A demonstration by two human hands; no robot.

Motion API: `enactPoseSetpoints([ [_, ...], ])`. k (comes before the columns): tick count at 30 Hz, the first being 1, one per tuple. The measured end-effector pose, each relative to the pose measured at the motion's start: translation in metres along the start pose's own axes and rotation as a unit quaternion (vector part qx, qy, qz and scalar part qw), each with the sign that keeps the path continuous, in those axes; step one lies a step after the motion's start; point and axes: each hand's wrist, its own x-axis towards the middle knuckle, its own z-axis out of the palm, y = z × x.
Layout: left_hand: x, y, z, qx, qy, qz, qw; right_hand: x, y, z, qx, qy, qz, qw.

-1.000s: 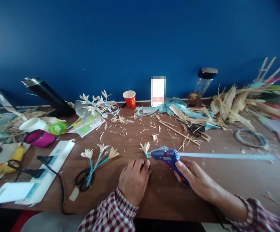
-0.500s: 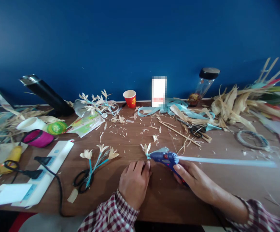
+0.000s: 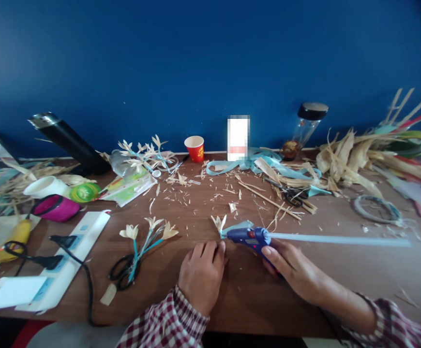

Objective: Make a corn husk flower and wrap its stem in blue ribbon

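Nearest, two sleeves in red-and-white check lead to the hands. The left hand (image 3: 201, 273) lies knuckles up on the desk (image 3: 239, 299), fingers curled, the tips down just beside the nozzle. Whether they pinch anything I cannot tell. The right hand (image 3: 290, 268) is closed round the grip of a blue glue gun (image 3: 248, 237), and a long pale glue stick (image 3: 337, 239) juts from its back toward the right.

The nozzle points left and meets the base of a small husk flower (image 3: 218, 223), which lies on the desk just beyond the left fingertips. This looks like the gluing step. A clean joint would call for a steady nozzle, a light squeeze and the flower held from sliding.

Left of the hands, black scissors (image 3: 121, 270) lie under a bunch of finished flowers (image 3: 148, 232), with a white power strip (image 3: 68, 256) beyond. Further off, the brown desk is strewn with husk trimmings (image 3: 196, 191). A red cup (image 3: 194, 147), a dark-lidded jar (image 3: 303, 128) and a pile of husks (image 3: 344, 159) stand along the back, against a deep blue wall (image 3: 196, 58).
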Motion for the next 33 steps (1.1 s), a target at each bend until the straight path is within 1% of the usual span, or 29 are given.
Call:
enactPoseSetpoints([
  [2, 0.0002, 0.0000, -0.0005, -0.003, 0.000, -0.001, 1.000, 0.0014, -0.0007, -0.0003, -0.007, 0.005, -0.005, 1.000],
  [5, 0.0004, 0.0002, -0.0020, -0.008, 0.003, -0.003, 1.000, 0.0020, -0.0031, -0.0021, -0.013, -0.009, -0.011, 1.000],
  [10, -0.0001, 0.0005, -0.0034, -0.013, -0.004, -0.006, 1.000, -0.0004, -0.0058, -0.0062, -0.039, -0.013, -0.005, 0.999],
  [15, 0.0002, 0.0001, -0.0024, -0.015, -0.007, -0.010, 1.000, -0.0018, -0.0032, -0.0073, -0.059, -0.014, 0.007, 0.998],
  [23, -0.0015, 0.0001, -0.0013, -0.015, -0.019, -0.009, 1.000, -0.0031, 0.0002, -0.0061, -0.055, -0.012, 0.011, 0.998],
  [29, -0.0011, 0.0003, 0.0004, -0.014, -0.019, -0.012, 1.000, -0.0043, -0.0001, -0.0080, -0.009, -0.005, 0.016, 1.000],
  [33, 0.0000, 0.0009, -0.0002, -0.012, -0.012, -0.009, 1.000, -0.0054, -0.0006, -0.0062, -0.024, -0.011, 0.025, 0.999],
])
